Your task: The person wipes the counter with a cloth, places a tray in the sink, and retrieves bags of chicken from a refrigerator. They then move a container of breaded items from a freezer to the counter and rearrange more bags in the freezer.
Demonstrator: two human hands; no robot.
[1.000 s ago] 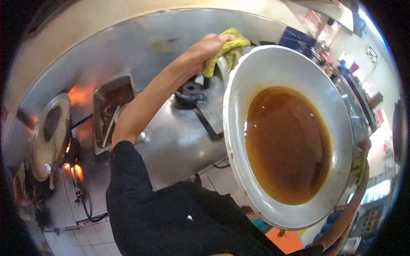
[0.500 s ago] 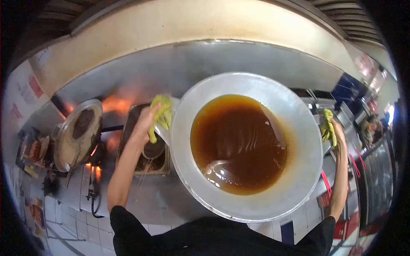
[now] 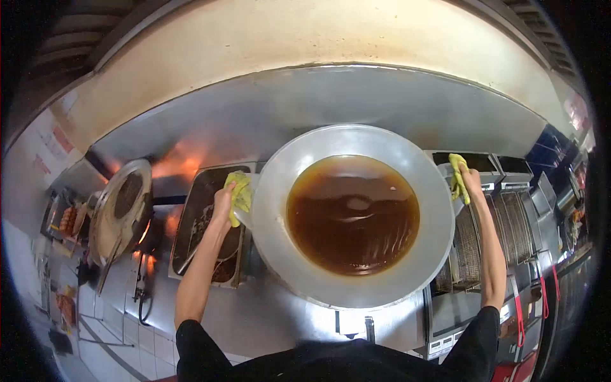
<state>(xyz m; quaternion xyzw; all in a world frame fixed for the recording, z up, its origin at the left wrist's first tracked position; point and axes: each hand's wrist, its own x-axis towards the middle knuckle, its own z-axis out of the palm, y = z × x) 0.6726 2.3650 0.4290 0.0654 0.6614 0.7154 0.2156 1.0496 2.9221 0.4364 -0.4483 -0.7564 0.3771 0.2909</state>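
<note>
Orange flame (image 3: 151, 261) by the far-left wok (image 3: 102, 239), then the tray (image 3: 241, 261), crowd that side, so we've got little open room there. Our left hand (image 3: 223, 202) has its fingers clenched through a yellow cloth (image 3: 242, 194) on one side of the big wok (image 3: 272, 239), which is mid-view above the steel tabletop (image 3: 267, 318) (can't tell if its base touches anything), brown liquid (image 3: 353, 223) inside, and our right hand (image 3: 472, 181) grasps the other side through a second cloth (image 3: 458, 175). Looks to us like a holding-or-shifting step, so the next move calls for a level rim, minding the fryer baskets (image 3: 468, 242) near on the right.
</note>
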